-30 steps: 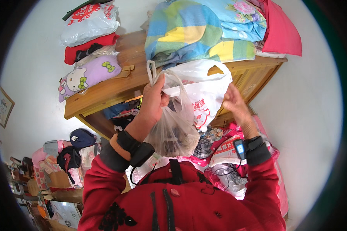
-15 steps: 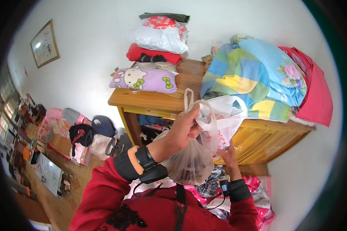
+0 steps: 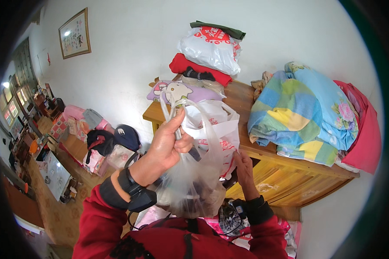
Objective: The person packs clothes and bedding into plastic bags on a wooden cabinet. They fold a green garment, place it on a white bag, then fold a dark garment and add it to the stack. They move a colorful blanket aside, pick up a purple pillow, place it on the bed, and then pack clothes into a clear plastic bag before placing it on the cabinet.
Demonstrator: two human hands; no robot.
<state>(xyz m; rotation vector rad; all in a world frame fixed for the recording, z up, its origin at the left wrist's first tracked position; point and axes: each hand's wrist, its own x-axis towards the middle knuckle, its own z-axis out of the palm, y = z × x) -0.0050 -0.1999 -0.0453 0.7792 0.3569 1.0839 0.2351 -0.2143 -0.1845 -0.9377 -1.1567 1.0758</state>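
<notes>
One translucent bag [image 3: 196, 190] — hangs below left hand [image 3: 165, 144].

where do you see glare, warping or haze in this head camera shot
Head view: a glare spot on the framed picture; the wooden cabinet bows along its lower edge; the translucent plastic bag in the left hand clouds its contents.
</notes>
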